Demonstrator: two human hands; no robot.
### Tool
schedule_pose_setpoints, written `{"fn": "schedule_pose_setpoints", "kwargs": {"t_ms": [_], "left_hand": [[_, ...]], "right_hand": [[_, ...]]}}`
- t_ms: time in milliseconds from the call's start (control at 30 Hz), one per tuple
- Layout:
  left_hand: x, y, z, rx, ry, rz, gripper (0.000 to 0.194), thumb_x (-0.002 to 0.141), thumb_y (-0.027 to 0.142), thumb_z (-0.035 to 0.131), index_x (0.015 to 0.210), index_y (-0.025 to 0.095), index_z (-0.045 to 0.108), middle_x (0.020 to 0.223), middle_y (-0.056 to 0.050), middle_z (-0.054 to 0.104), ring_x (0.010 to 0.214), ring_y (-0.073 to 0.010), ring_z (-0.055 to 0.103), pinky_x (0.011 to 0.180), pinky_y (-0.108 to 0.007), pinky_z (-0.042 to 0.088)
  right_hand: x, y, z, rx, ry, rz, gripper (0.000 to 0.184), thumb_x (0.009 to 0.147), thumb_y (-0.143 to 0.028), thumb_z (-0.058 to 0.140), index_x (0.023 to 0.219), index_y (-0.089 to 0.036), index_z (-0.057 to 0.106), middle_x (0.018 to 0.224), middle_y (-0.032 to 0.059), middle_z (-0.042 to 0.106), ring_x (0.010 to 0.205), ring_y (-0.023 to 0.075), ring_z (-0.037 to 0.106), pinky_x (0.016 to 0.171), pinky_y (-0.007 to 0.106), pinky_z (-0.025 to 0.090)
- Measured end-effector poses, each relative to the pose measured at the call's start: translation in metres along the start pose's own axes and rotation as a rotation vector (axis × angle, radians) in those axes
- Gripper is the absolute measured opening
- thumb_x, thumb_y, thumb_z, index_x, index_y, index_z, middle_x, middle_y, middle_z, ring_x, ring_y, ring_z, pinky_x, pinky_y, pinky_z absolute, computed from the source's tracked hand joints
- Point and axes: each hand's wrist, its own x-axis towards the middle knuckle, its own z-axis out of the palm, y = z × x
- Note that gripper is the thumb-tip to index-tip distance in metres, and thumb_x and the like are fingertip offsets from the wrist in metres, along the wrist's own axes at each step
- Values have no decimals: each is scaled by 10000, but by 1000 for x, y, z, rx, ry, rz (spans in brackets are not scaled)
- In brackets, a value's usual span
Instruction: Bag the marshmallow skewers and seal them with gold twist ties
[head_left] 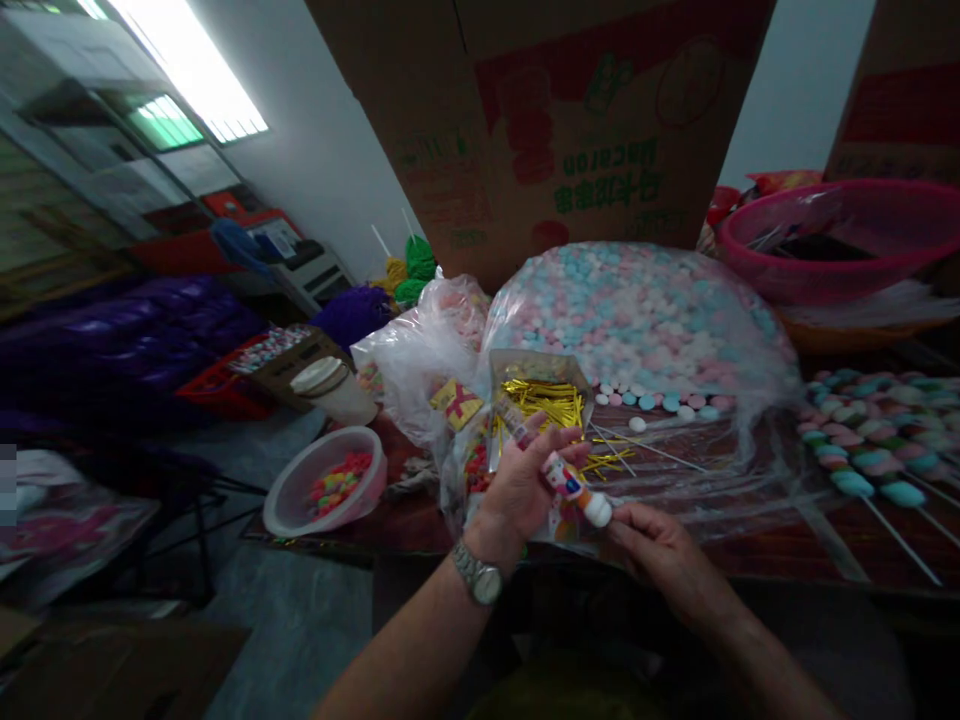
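Over the table (pixel 787 548), left hand (pixel 510 490) grips a candy skewer (pixel 568 478), right hand (pixel 664 560) curls beside its tip.

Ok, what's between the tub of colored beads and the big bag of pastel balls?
The head view shows a crumpled clear plastic bag, then a packet of gold twist ties.

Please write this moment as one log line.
left hand: holds candy stick | right hand: beside its white end | near: gold ties

The reddish-brown surface (pixel 757 560) carries a clear bag of pastel discs (pixel 637 320) at far center. A plastic tub of sweets (pixel 281 500) sits left; skewered pastel sweets (pixel 870 440) lie right.
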Motion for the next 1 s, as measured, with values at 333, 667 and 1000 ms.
{"fn": "schedule_pose_setpoints", "kwargs": {"t_ms": [333, 667, 1000], "left_hand": [[2, -19, 14, -176, 122, 8, 411, 584, 329, 825, 722, 185, 466, 518, 69, 543, 448, -97, 537, 470, -209, 435], [16, 4, -2, -89, 226, -80, 373, 678, 423, 758, 716, 172, 486, 459, 69, 472, 418, -130, 546, 447, -251, 473], [17, -4, 1, -117, 148, -107, 375, 689, 450, 742, 768, 158, 521, 607, 8, 603, 493, -127, 588, 482, -234, 475]], "right_hand": [[2, 6, 15, -544, 314, -450, 272, 880, -368, 435, 834, -157, 599, 653, 39, 594, 576, 160, 542, 517, 262, 401], [-4, 1, -18, -1201, 364, -867, 238, 920, -169, 382, 982, -139, 610, 839, 90, 686, 715, 182, 642, 638, 278, 494], [-8, -3, -14, -914, 300, -719, 219, 930, -227, 401, 911, -173, 612, 762, 36, 664, 657, 149, 626, 576, 235, 456]]}}
